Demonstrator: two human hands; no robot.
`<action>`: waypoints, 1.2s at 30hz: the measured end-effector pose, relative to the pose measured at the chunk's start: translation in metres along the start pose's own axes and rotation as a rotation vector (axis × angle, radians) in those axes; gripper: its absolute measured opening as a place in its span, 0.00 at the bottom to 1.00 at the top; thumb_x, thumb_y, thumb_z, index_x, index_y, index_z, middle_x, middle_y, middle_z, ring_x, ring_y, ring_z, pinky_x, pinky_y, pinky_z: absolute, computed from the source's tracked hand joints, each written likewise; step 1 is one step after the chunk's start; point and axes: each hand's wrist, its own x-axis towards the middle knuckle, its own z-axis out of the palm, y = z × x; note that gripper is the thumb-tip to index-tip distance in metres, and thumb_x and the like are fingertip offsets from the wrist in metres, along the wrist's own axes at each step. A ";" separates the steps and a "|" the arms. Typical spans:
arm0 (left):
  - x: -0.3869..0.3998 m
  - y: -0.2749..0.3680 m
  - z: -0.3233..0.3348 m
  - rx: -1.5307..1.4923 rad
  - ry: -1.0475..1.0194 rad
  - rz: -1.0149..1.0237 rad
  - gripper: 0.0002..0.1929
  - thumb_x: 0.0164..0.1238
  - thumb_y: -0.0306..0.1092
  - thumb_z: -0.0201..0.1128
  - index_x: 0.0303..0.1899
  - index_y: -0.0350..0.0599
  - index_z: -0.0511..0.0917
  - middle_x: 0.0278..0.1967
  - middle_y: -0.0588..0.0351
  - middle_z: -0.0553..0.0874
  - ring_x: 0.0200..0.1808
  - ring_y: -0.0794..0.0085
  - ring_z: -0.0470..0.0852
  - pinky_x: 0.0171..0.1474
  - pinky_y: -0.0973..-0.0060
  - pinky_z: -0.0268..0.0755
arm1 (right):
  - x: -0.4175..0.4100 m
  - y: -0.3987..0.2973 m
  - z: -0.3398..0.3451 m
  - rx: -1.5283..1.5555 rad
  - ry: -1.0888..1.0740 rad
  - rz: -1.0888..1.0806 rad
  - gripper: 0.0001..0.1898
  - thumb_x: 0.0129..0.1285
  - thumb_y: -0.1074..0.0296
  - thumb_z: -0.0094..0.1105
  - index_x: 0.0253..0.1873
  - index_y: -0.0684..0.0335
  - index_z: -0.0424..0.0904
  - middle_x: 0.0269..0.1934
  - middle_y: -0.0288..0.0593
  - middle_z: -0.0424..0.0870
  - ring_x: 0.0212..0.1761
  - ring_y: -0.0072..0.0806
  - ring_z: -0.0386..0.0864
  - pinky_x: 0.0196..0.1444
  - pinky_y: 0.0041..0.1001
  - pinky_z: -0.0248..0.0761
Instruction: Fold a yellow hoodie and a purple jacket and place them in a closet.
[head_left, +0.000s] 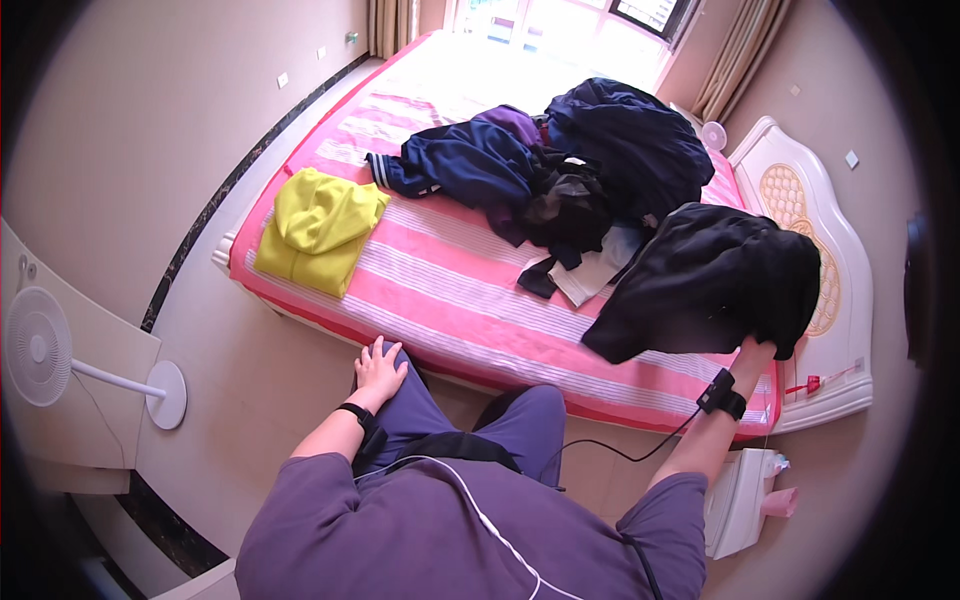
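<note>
My left hand (379, 373) rests on my left knee with its fingers spread and nothing in it. At the right side of the bed, my right hand (757, 349) grips a black garment (712, 281), which bunches over the fingers and hides most of them. The garment looks partly raised above the bed, and its lower edge is slightly blurred. Beyond it lies a loose heap with a navy jacket (465, 161) with striped cuffs, a large dark navy garment (630, 142) and a white-and-black piece of clothing (592, 270). A yellow hooded top (319, 232) lies folded near the bed's left corner.
The bed (450, 300) has a pink striped cover and a white padded headboard (802, 225) at right. A white fan (39, 349) stands at far left. Beside my right arm is a white bedside cabinet (739, 502). A black cable (622, 452) runs from my right wrist.
</note>
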 end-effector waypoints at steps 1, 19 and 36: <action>0.002 0.003 -0.001 0.017 -0.005 0.017 0.26 0.62 0.52 0.55 0.62 0.65 0.67 0.69 0.52 0.56 0.68 0.48 0.55 0.65 0.47 0.50 | 0.010 0.020 0.003 -0.008 -0.005 -0.003 0.12 0.63 0.67 0.53 0.48 0.68 0.76 0.40 0.46 0.80 0.43 0.30 0.78 0.46 0.30 0.74; 0.023 0.016 0.010 0.002 0.148 0.117 0.20 0.56 0.48 0.60 0.49 0.53 0.79 0.55 0.48 0.72 0.59 0.56 0.66 0.62 0.59 0.57 | -0.128 -0.004 0.411 -0.207 -0.677 0.423 0.36 0.47 0.66 0.60 0.65 0.61 0.61 0.66 0.55 0.59 0.65 0.54 0.60 0.66 0.41 0.57; 0.037 0.011 0.003 -0.006 0.159 0.147 0.18 0.54 0.47 0.61 0.45 0.51 0.80 0.52 0.46 0.73 0.57 0.56 0.68 0.60 0.60 0.59 | -0.163 -0.049 0.408 -0.648 -1.252 -0.377 0.17 0.46 0.59 0.68 0.42 0.54 0.76 0.34 0.43 0.83 0.41 0.39 0.81 0.49 0.44 0.69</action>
